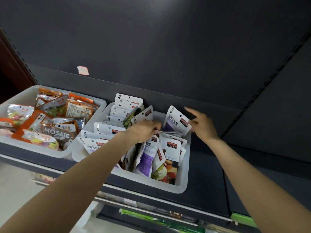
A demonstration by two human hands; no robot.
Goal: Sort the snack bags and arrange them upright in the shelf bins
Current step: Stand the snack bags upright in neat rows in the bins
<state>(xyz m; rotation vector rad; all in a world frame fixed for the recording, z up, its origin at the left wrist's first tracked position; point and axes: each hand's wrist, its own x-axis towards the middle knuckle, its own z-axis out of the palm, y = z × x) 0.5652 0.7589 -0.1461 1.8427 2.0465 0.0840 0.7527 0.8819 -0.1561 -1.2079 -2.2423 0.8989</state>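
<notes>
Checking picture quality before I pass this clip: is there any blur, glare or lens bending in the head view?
Head view: wide-angle bending curves the shelf edge and stretches both forearms; the right hand fingertips are motion-smeared; the left hand is sharper; a soft light patch glares on the dark back panel; the lower shelf goods are blurred; bag print in the white bin stays readable.

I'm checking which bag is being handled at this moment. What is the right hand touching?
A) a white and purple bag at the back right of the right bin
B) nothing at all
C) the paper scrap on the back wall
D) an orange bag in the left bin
A: the right hand pinches the upright white and purple bag at its edge, at the back right of the right bin.
</notes>
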